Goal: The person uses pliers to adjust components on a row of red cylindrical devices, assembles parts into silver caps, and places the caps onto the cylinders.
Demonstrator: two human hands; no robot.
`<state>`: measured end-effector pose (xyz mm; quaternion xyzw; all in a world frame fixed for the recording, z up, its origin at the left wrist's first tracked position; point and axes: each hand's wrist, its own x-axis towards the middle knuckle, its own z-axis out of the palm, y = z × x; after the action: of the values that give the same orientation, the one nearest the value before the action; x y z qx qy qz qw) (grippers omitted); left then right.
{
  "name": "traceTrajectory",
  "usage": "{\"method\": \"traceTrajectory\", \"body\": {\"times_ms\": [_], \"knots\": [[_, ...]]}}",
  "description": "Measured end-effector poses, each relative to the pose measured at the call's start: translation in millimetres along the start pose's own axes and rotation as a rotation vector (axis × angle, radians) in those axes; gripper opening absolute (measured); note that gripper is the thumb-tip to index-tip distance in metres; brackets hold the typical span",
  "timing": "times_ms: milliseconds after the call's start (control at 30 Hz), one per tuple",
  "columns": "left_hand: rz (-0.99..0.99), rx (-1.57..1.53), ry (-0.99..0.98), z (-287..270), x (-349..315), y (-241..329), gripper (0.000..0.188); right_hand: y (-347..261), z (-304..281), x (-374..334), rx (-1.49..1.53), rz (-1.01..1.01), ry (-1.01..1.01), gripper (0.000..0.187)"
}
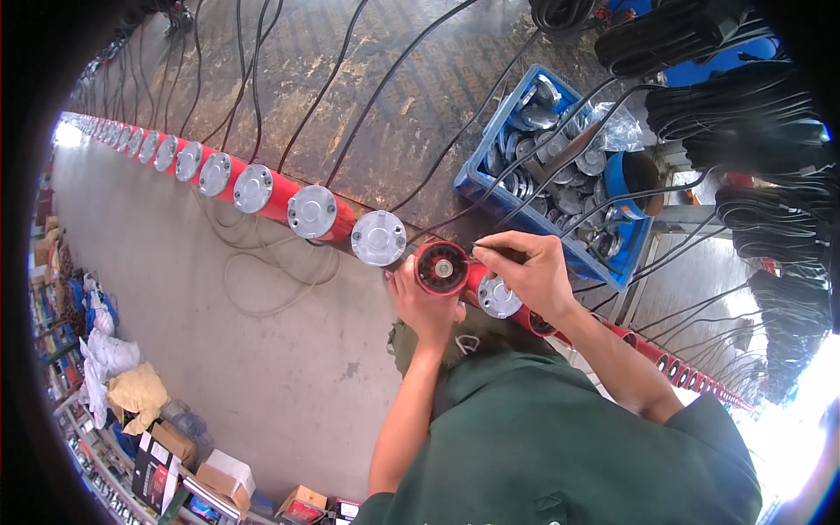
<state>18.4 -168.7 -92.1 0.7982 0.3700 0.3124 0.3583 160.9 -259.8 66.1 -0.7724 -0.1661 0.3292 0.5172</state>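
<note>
My left hand (424, 302) is wrapped around a red round housing (444, 269), whose open end faces up and shows a dark interior with a shiny metal centre. At its right rim my right hand (534, 267) has thumb and fingers pinched together; whatever small dark thing is between them is too small to name. Just left of the housing is a red unit topped with a silver round cover (379, 238). Another silver cover (500, 297) sits below my right hand, on the unit to the right.
A long row of red units with silver covers (254, 188) runs along the worn table's edge (385, 114). Black cables trail from them. A blue crate (477, 188) holds loose silver covers. Bundled black cables (744, 114) lie at right. Cardboard boxes (226, 477) stand lower left.
</note>
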Motion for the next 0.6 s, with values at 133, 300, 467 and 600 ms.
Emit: {"method": "traceTrajectory", "body": {"times_ms": [133, 300, 467, 600], "knots": [[-0.053, -0.024, -0.117, -12, -1, -10, 0.075, 2, 3, 7, 0.120, 0.023, 0.053, 0.016], [-0.338, -0.126, -0.315, -50, -17, -25, 0.064, 7, -1, 10, 0.226, 0.107, 0.006, 0.014], [-0.615, -0.134, -0.316, -76, -38, -33, 0.050, 15, 12, 10, 0.192, -0.019, -0.016, 0.011], [-0.701, -0.213, -0.291, -75, -46, -42, 0.048, 24, 19, 11, -0.265, -0.500, -0.040, 0.013]]}}
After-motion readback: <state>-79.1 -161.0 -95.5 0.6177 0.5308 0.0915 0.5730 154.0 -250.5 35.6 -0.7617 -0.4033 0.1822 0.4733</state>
